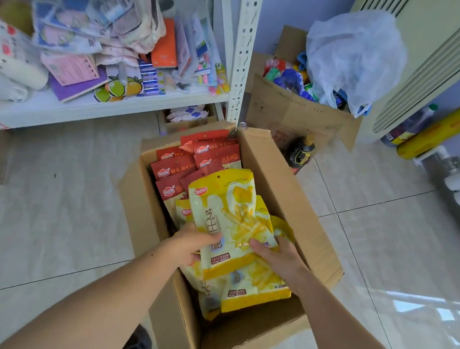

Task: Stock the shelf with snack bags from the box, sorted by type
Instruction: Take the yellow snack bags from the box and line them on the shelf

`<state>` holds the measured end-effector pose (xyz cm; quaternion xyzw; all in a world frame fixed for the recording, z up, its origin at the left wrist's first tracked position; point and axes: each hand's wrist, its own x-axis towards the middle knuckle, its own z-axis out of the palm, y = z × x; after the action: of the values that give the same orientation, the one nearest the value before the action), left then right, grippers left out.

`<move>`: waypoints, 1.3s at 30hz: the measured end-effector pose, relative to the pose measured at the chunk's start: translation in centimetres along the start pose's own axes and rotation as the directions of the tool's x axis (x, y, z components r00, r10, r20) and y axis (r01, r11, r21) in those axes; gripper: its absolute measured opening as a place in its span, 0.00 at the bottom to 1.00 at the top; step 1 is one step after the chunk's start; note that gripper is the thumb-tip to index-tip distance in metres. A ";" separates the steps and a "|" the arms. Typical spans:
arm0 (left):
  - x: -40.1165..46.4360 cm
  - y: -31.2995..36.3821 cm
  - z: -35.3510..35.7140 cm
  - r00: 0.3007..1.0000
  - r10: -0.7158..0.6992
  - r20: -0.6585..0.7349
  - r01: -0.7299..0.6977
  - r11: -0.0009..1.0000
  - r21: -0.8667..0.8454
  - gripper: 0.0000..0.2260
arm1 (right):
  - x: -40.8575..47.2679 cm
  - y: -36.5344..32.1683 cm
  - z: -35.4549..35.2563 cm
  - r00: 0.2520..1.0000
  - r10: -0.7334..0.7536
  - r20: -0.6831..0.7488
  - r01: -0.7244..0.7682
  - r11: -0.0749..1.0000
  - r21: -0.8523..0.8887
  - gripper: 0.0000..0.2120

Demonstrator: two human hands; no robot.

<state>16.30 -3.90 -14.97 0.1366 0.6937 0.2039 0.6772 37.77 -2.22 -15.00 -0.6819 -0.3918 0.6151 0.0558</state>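
Both hands are down in the open cardboard box (289, 182) on the floor, left hand (188, 244) and right hand (276, 255) each closed on the lower edges of a yellow snack bag (234, 219), probably with more yellow ones stacked behind it so one type comes out as a batch. Red snack bags (192, 163) stay packed at the far end of the box, yellow ones near. The shelf (132, 101) sits far left, already cluttered with assorted packets, so the likely step is lifting yellow bags out toward it.
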 end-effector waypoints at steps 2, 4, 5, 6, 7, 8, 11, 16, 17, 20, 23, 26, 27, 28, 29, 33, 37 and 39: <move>-2.3 2.0 -0.3 0.998 0.033 0.045 -0.030 0.997 -0.064 0.15 | -2.4 -2.6 -0.8 0.999 -0.054 -0.007 0.054 0.999 0.002 0.21; -4.7 4.2 -0.8 0.997 0.037 0.064 -0.029 0.991 -0.133 0.16 | -4.5 -5.3 -1.4 0.993 -0.117 -0.020 0.117 0.993 -0.007 0.16; -5.9 5.3 -1.1 0.997 0.043 0.067 -0.031 0.986 -0.166 0.18 | -5.8 -6.8 -1.7 0.989 -0.148 -0.025 0.148 0.989 -0.005 0.14; -7.1 6.3 -1.5 0.996 0.056 0.068 -0.043 0.981 -0.190 0.19 | -6.8 -8.1 -1.9 0.982 -0.183 -0.034 0.184 0.983 0.006 0.13; -8.2 7.3 -1.9 0.995 0.075 0.059 -0.062 0.978 -0.202 0.21 | -7.8 -9.4 -2.1 0.977 -0.211 -0.038 0.211 0.977 0.007 0.13; -9.5 8.1 -2.3 0.994 0.094 0.047 -0.082 0.974 -0.209 0.22 | -8.8 -10.7 -2.3 0.973 -0.228 -0.033 0.228 0.974 0.007 0.15; -13.3 10.4 -3.6 0.985 0.174 0.022 -0.165 0.963 -0.213 0.19 | -12.1 -14.4 -2.5 0.962 -0.273 -0.010 0.273 0.962 0.025 0.23; -19.0 13.3 -6.2 0.948 0.317 0.008 -0.298 0.900 -0.318 0.19 | -15.4 -19.1 -2.0 0.938 -0.345 -0.044 0.347 0.936 0.061 0.29; -20.1 13.7 -6.8 0.939 0.343 0.002 -0.321 0.881 -0.347 0.21 | -15.0 -19.7 -1.9 0.937 -0.344 -0.054 0.347 0.935 0.070 0.30; -23.7 14.7 -8.6 0.912 0.408 -0.031 -0.387 0.835 -0.390 0.26 | -16.8 -22.6 -0.7 0.942 -0.329 -0.066 0.333 0.940 0.070 0.28; -26.8 15.9 -11.0 0.883 0.465 -0.066 -0.450 0.797 -0.404 0.24 | -20.8 -26.1 1.3 0.916 -0.396 -0.065 0.399 0.915 0.062 0.20; -29.1 17.4 -14.1 0.849 0.518 -0.109 -0.514 0.757 -0.405 0.19 | -23.3 -29.7 3.3 0.869 -0.489 -0.074 0.492 0.870 0.027 0.21; -29.9 17.9 -15.4 0.837 0.534 -0.118 -0.532 0.744 -0.404 0.19 | -23.9 -30.9 4.1 0.855 -0.513 -0.073 0.516 0.856 0.025 0.21; -30.6 18.4 -16.7 0.824 0.552 -0.126 -0.550 0.730 -0.406 0.18 | -24.4 -32.1 5.0 0.844 -0.531 -0.070 0.534 0.845 0.024 0.21; -31.3 18.9 -18.0 0.813 0.565 -0.137 -0.567 0.717 -0.405 0.18 | -25.0 -33.3 6.0 0.835 -0.546 -0.074 0.549 0.835 0.033 0.21; -34.0 20.8 -24.1 0.774 0.608 -0.178 -0.626 0.689 -0.367 0.15 | -26.4 -38.2 10.2 0.805 -0.583 -0.113 0.593 0.796 0.123 0.20; -35.8 22.6 -31.4 0.740 0.643 -0.196 -0.668 0.670 -0.324 0.12 | -27.1 -43.2 14.5 0.791 -0.587 -0.169 0.608 0.786 0.115 0.26; -36.5 23.6 -35.1 0.719 0.659 -0.222 -0.693 0.658 -0.294 0.12 | -27.4 -45.5 16.8 0.757 -0.616 -0.219 0.645 0.757 0.104 0.21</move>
<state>-19.04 -3.61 28.29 0.2495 0.5753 0.5694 0.5315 3.50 5.71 28.19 -0.5520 -0.5378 0.5307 0.3528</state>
